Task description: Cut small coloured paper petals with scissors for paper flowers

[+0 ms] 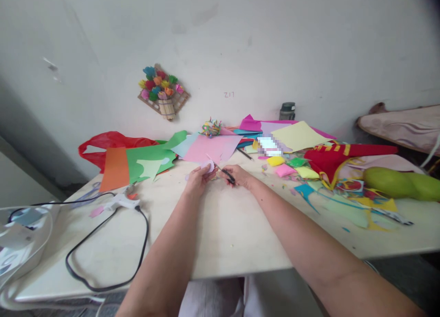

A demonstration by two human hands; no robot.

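A small pale lilac piece of paper [207,165] is pinched in my left hand [198,180], over the middle of the table. My right hand [239,176] is closed around the black handles of a pair of scissors [228,174]. The scissors' blades point up and left, toward the paper's edge; whether they are cutting into it is too small to tell. Just behind my hands lies a pink sheet of paper [210,148]. A dark pencil [245,154] rests beyond my right hand.
To the left are orange paper [114,169], green paper [139,154] and a white glue gun [123,202] with a looping black cord. A white power strip [24,239] stands at the left edge. Paper scraps, coloured packets [284,170] and a green rounded object [395,183] lie to the right.
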